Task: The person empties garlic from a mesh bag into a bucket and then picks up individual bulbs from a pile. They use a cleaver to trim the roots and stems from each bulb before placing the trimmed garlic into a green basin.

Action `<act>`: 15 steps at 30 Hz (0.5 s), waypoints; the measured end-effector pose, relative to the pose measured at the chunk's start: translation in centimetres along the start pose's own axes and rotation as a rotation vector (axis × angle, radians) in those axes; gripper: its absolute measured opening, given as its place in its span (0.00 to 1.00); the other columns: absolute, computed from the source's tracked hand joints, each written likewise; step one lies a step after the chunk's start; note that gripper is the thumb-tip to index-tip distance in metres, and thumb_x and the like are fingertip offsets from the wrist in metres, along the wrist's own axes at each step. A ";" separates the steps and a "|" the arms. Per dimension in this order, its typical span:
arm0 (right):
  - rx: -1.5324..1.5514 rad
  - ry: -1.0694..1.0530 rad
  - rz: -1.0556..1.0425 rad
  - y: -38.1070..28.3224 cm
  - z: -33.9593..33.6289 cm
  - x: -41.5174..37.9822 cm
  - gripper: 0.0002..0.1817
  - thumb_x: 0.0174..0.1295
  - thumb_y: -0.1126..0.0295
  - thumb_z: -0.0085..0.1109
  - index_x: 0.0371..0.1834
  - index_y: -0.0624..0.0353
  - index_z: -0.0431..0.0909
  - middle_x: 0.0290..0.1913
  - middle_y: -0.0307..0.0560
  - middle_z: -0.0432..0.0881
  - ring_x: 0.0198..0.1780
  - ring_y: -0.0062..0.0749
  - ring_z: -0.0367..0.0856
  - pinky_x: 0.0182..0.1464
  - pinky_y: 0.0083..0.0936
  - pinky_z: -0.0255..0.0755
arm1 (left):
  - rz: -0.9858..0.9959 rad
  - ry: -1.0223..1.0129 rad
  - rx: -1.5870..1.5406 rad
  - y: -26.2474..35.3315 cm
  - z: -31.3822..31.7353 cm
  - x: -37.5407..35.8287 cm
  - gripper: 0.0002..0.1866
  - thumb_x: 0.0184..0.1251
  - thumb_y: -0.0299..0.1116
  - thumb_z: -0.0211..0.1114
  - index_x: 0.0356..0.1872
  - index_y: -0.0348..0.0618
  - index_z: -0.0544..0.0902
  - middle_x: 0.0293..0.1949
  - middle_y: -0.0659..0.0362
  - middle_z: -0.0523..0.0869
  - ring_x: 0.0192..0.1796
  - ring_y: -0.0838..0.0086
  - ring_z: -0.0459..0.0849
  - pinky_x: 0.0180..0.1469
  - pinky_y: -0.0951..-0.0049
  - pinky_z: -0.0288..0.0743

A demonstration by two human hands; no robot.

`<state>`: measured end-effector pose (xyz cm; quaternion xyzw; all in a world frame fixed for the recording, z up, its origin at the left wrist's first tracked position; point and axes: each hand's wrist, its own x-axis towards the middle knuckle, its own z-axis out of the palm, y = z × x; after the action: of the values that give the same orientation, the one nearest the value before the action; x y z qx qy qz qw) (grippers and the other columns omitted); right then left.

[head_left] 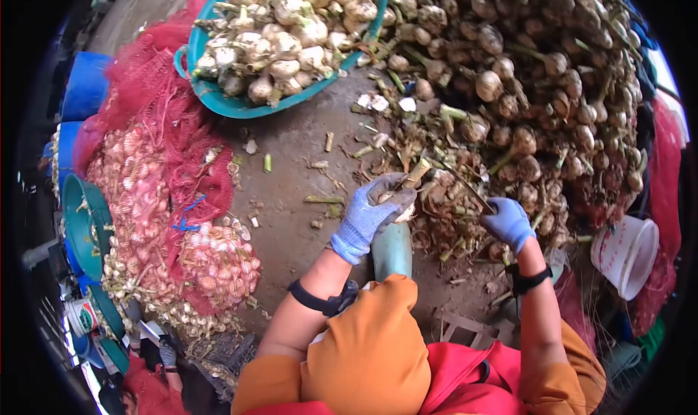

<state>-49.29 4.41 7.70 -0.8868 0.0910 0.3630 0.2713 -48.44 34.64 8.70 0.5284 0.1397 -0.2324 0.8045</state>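
Observation:
My left hand [374, 210], in a blue-grey work glove with a soiled palm, is closed around a garlic bulb [407, 213]. The bulb's cut-looking pale stem [418, 171] sticks up past the fingers, and much of the bulb is hidden by the glove. My right hand [509, 222], gloved in the same blue, grips a knife [471, 188] whose thin blade slants up and left towards the stem. Beside both hands rises a large heap of garlic with stalks [523, 142]. A teal rubber boot [392, 249] shows below my left hand.
A teal tub [254, 111] full of garlic stands ahead. Red mesh sacks [145, 168] of garlic lie left, near blue containers [86, 88]. Right is a white bucket [624, 256]. Stem scraps litter the floor [283, 190]. Another person [153, 386] works lower left.

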 end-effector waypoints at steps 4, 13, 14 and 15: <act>0.340 0.002 0.092 1.6 0.1 -1.5 0.16 0.49 0.60 0.60 0.38 0.56 0.83 0.30 0.50 0.84 0.33 0.43 0.83 0.40 0.32 0.75 | 0.331 -0.039 -0.332 11.0 -1.6 2.4 0.31 0.71 0.59 0.46 0.62 0.43 0.68 0.49 0.48 0.82 0.47 0.57 0.85 0.40 0.64 0.86; -0.031 0.089 -0.195 -3.7 -1.1 -0.2 0.16 0.47 0.59 0.60 0.33 0.58 0.81 0.35 0.57 0.81 0.39 0.54 0.80 0.42 0.38 0.74 | 0.470 0.854 1.345 19.8 -16.1 13.5 0.37 0.58 0.57 0.67 0.55 0.31 0.74 0.49 0.42 0.83 0.52 0.56 0.82 0.54 0.66 0.73; -0.044 0.099 -0.231 -4.4 -1.2 -0.1 0.15 0.47 0.59 0.61 0.33 0.58 0.81 0.35 0.56 0.81 0.39 0.55 0.80 0.42 0.39 0.74 | 0.457 0.851 1.342 19.5 -16.3 13.7 0.37 0.58 0.57 0.67 0.55 0.31 0.74 0.49 0.42 0.83 0.52 0.56 0.82 0.54 0.66 0.73; -0.048 0.100 -0.228 -5.1 -1.4 0.2 0.15 0.47 0.59 0.61 0.33 0.58 0.81 0.35 0.56 0.81 0.39 0.55 0.80 0.42 0.39 0.74 | 0.427 0.794 1.242 19.8 -16.4 14.0 0.41 0.56 0.60 0.65 0.59 0.32 0.72 0.53 0.41 0.80 0.57 0.53 0.78 0.59 0.63 0.69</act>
<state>-46.49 7.94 10.52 -0.9146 -0.0060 0.2872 0.2846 -25.85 53.06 11.06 0.9428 0.1567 0.0994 0.2770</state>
